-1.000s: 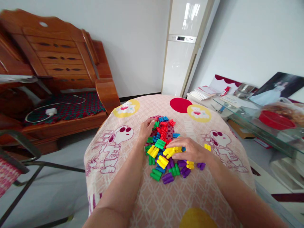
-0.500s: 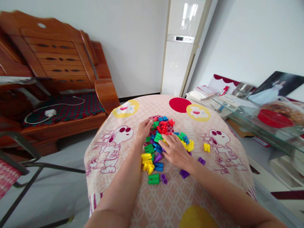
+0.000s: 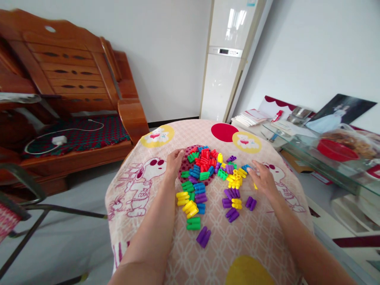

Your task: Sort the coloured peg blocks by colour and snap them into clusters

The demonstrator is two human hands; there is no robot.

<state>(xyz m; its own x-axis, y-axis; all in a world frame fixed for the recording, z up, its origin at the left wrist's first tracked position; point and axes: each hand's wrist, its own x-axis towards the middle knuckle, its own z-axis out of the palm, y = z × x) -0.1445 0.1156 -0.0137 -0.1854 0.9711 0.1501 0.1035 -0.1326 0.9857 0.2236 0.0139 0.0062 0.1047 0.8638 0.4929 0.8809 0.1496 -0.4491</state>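
Note:
Many small plastic blocks point(image 3: 208, 178) in red, blue, green, yellow and purple lie spread over a round table covered by a pink cartoon-dog cloth point(image 3: 208, 241). My left hand point(image 3: 173, 162) rests flat at the left edge of the pile, fingers stretched out beside the red and green pieces. My right hand point(image 3: 263, 178) lies open at the right edge, fingers pointing toward yellow and blue blocks, with a yellow piece partly under it. A lone purple block point(image 3: 203, 236) sits nearest to me.
A wooden bench point(image 3: 68, 103) with a white charger and cable stands at left. A folding chair frame point(image 3: 23, 206) is at lower left. A tall white air conditioner point(image 3: 225, 63) stands behind the table. A glass shelf point(image 3: 326, 154) with a red bowl is at right.
My right hand swept across the pile to the left, then moved out to its right edge, scattering the blocks wider. My left hand stayed at the left edge.

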